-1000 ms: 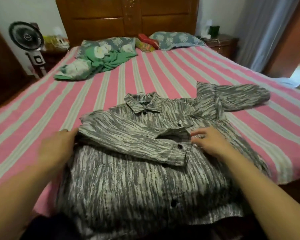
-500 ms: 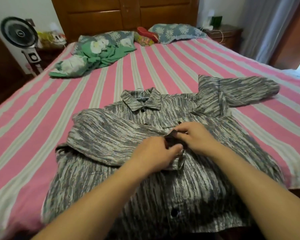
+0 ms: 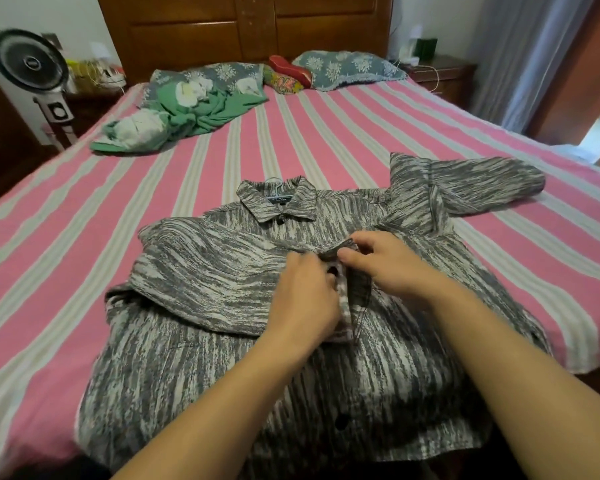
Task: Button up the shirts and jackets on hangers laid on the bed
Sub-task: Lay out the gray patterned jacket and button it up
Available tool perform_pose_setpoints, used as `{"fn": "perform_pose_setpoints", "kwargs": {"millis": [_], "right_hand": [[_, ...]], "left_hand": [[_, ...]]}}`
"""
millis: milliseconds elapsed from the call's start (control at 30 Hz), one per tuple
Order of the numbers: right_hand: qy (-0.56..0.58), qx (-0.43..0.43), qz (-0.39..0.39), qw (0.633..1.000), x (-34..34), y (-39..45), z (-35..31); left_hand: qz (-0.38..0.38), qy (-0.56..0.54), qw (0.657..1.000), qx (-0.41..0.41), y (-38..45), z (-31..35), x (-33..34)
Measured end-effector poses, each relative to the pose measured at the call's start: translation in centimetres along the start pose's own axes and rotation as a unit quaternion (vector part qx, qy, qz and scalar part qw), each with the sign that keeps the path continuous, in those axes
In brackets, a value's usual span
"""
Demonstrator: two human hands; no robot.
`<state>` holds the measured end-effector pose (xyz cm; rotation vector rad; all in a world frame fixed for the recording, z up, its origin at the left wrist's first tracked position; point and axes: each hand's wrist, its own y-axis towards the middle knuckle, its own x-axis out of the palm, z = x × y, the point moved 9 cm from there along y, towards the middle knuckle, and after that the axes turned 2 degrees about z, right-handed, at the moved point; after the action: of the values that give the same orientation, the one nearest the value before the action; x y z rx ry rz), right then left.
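Right now your hands meet over the chest of the jacket (image 3: 291,358), which lies front-up on the bed (image 3: 66,209) with its collar (image 3: 278,202) pointing toward the headboard and a thin hanger hook just showing above it. One sleeve (image 3: 208,275) is folded across the chest under your left hand (image 3: 303,299); the other sleeve (image 3: 465,185) lies out to your right. Your left grip is curled round the sleeve's cuff (image 3: 343,306), thumb and fingers pinching near a dark spot (image 3: 332,270) that looks like a button or its hole; which, you cannot tell from this view. Your right hand (image 3: 385,265) pinches the cloth edge just beside it, fingertips bent in. So the step in hand appears to be closing a button there. To do it well, hold the buttonhole edge taut with one hand, tip the button on its edge, and slide it through rather than pressing it flat. Keep the layer beneath out of your pinch, or you may catch it too. The collar button (image 3: 280,221) looks closed, and another button (image 3: 342,421) shows low on the front, so more of the front likely needs checking afterwards. Move the crossed sleeve aside first; it hides the middle of the placket.
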<state>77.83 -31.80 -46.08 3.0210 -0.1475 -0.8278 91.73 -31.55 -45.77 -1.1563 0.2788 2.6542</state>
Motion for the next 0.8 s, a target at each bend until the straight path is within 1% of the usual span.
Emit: {"fn": "perform_pose_setpoints", "kwargs": {"millis": [67,100,133,167,233,300,367,400,433,500,533,567,600,667,700,733,800], "right_hand": [[0.055,-0.001,-0.028,0.998,0.8,-1.1,-1.5],[0.068,-0.013,-0.021,0.997,1.1,-1.6,-2.5],[0.056,-0.027,0.000,0.998,1.4,-2.1,-3.4],[0.045,-0.032,0.020,0.998,1.8,-2.5,-4.2],[0.063,-0.010,0.027,0.998,3.4,-3.1,-4.5],[0.065,0.018,-0.003,0.998,5.3,-3.5,-4.3],[0.041,0.041,-0.029,0.998,6.4,-3.6,-4.0],[0.042,0.052,-0.022,0.998,6.1,-3.6,-3.7],[0.055,0.070,0.006,0.996,5.2,-3.5,-3.6],[0.085,0.075,0.101,0.988,1.9,-3.5,-3.5],[0.073,0.055,0.137,0.986,0.5,-3.5,-3.9],[0.039,0.026,0.141,0.989,0.2,-3.6,-4.6],[-0.006,0.001,0.111,0.994,1.0,-3.7,-5.5],[-0.094,-0.011,0.026,0.995,4.5,-3.8,-5.6],[-0.134,-0.012,0.016,0.991,5.6,-3.9,-5.1],[-0.160,-0.017,0.026,0.987,6.0,-3.9,-4.8],[-0.154,-0.026,0.052,0.986,5.6,-3.8,-4.5]], "left_hand": [[0.046,-0.122,0.991,-0.031,-0.7,-0.7,-2.6],[0.044,-0.188,0.980,-0.052,-1.0,-1.4,-3.1],[0.036,-0.233,0.970,-0.066,-1.1,-2.0,-3.4],[0.023,-0.258,0.963,-0.076,-1.4,-2.6,-3.4],[-0.005,-0.306,0.945,-0.116,-2.2,-4.0,-2.4],[-0.013,-0.360,0.918,-0.168,-2.8,-5.8,-1.3],[-0.005,-0.394,0.901,-0.184,-3.0,-7.0,-1.1],[0.000,-0.409,0.894,-0.184,-3.0,-7.3,-1.3],[0.008,-0.413,0.894,-0.173,-2.8,-7.6,-1.8],[0.027,-0.368,0.922,-0.116,-2.6,-7.5,-3.2],[0.032,-0.339,0.936,-0.085,-2.5,-7.3,-3.7],[0.033,-0.316,0.946,-0.065,-2.5,-7.1,-3.9],[0.032,-0.305,0.950,-0.061,-2.6,-7.2,-3.6],[0.016,-0.319,0.944,-0.081,-2.9,-7.6,-2.5],[0.008,-0.332,0.939,-0.090,-3.1,-7.7,-2.1],[0.006,-0.342,0.935,-0.094,-3.2,-7.7,-1.9],[0.016,-0.359,0.929,-0.092,-3.4,-7.7,-2.1]]}}
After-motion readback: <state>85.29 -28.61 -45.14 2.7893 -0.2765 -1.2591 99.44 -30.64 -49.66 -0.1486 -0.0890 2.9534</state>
